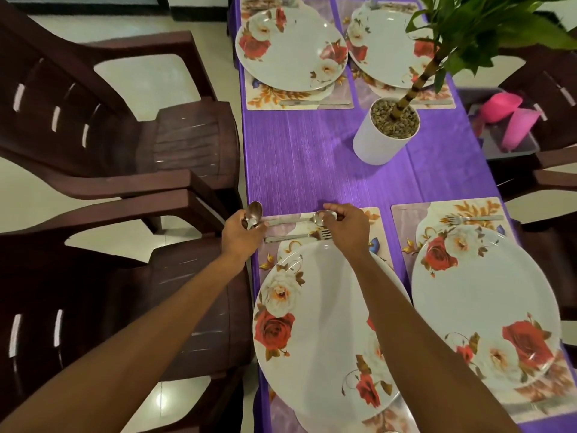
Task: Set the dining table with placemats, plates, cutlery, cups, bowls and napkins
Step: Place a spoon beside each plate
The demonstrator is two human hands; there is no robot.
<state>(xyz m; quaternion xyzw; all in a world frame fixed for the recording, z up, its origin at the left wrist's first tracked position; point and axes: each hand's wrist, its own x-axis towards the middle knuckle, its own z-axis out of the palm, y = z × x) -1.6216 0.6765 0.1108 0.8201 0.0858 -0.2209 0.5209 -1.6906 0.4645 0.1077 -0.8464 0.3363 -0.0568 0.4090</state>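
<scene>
Left hand (242, 234), at the tabletop (312, 170) edge: fingers curled round the handles of a few spare spoons (253, 213), bowls up. Probably stock kept off the cloth for the other settings.

Right hand (346, 229): fingers narrow, pinching the bowl end of one spoon (293, 220). It lies along the far strip of the near-left placemat (376, 218), handle pointing towards the left hand. I can't tell whether it is fully resting yet.

A fork (296, 236) lies just beside it and parallel, between the spoon and the plate (312, 323). So cutlery seems to go in a row beyond the plate.

The neighbouring setting has a floral plate (484, 292) and only a second fork (474, 218), so it likely gets a spoon next. The two far plates (290, 48) sit on mats with cutlery alongside.

A potted plant (387, 132) stands mid-table. Pink items (505, 120) sit on a tray to the right, possibly napkins, unclear. No cups or bowls in view.

No brands, labels or readable writing, only rose prints.
</scene>
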